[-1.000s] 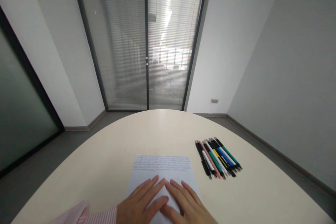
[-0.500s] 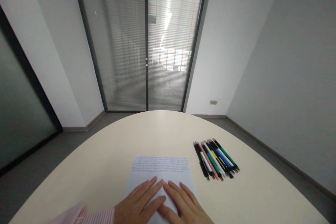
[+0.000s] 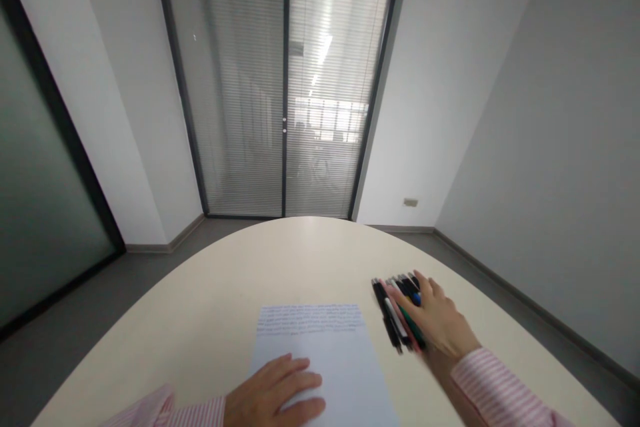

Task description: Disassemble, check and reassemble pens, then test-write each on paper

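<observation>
A white sheet of paper [image 3: 345,363] lies on the table near me, with several lines of handwriting across its top. My left hand [image 3: 283,390] rests on the paper's lower left part, palm down, its fingers spread. Over to the right, my right hand [image 3: 440,320] reaches across a row of pens [image 3: 393,317], thumb and fingers apart. It covers the right part of the row; black, white, pink and green pens show to its left. Whether the fingertips touch the pens I cannot tell.
The pale round table [image 3: 200,320] curves away in front of me. Beyond it stand a glazed partition with blinds [image 3: 240,113] and plain walls. A dark-framed glass panel [image 3: 45,167] is at the left.
My right hand has left the paper and moved right, over the pens. My left hand stays on the paper, fingers a little more spread. The view has shifted slightly.
</observation>
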Tool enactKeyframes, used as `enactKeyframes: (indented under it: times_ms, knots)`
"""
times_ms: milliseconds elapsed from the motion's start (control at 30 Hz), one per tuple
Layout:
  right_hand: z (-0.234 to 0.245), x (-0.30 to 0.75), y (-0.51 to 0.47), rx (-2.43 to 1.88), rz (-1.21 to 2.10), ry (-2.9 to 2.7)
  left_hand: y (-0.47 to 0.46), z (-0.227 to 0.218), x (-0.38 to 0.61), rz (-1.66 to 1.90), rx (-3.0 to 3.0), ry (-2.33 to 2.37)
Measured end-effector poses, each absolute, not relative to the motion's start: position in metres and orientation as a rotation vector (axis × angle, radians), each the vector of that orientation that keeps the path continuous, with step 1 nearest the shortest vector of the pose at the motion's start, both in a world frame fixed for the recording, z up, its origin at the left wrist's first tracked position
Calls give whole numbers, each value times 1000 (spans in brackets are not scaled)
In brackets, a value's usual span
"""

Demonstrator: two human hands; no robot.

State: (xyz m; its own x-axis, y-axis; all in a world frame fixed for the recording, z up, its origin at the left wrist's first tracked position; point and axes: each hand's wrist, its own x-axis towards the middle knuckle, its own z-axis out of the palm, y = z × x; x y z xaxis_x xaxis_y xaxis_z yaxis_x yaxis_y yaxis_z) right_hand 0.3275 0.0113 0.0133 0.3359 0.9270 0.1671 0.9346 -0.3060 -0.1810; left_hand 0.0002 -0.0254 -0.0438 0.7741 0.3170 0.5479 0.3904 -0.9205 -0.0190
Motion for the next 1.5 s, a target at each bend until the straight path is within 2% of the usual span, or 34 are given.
enactKeyframes:
  times_ms: [67, 367, 600, 733, 967, 1100, 1267, 1333, 1433, 1500]
  knots:
    - [8, 332, 16, -2448, 31, -1661, -27, -43, -2, -794, -2872, -563]
    - [12, 313, 22, -2522, 13, -1703, -13, -51, -2, -822, -2891, -387]
    - [13, 325, 29, -2507, 57, -1711, -23, -42, -2, -797, -2927, -519]
    - [12, 326, 31, -2461, 151, -1764, -23, -41, -3, -780, -2981, -522]
    - [31, 298, 40, -2242, 377, -1846, -17, -26, -5, -993, -3030, -666]
    - [52, 257, 47, -1956, 652, -1877, -15, -27, -3, -1293, -2963, -956]
    - [50, 162, 51, -1645, 912, -1850, 6, -18, -12, -2018, -2800, -1676]
    - [41, 118, 53, -1570, 977, -1830, 23, -14, -23, -2309, -2656, -1813]
    - [27, 65, 56, -1525, 1011, -1780, 51, -20, -42, -2462, -2412, -2034]
    - [19, 44, 59, -1519, 1014, -1745, 65, -27, -54, -2441, -2279, -2216]
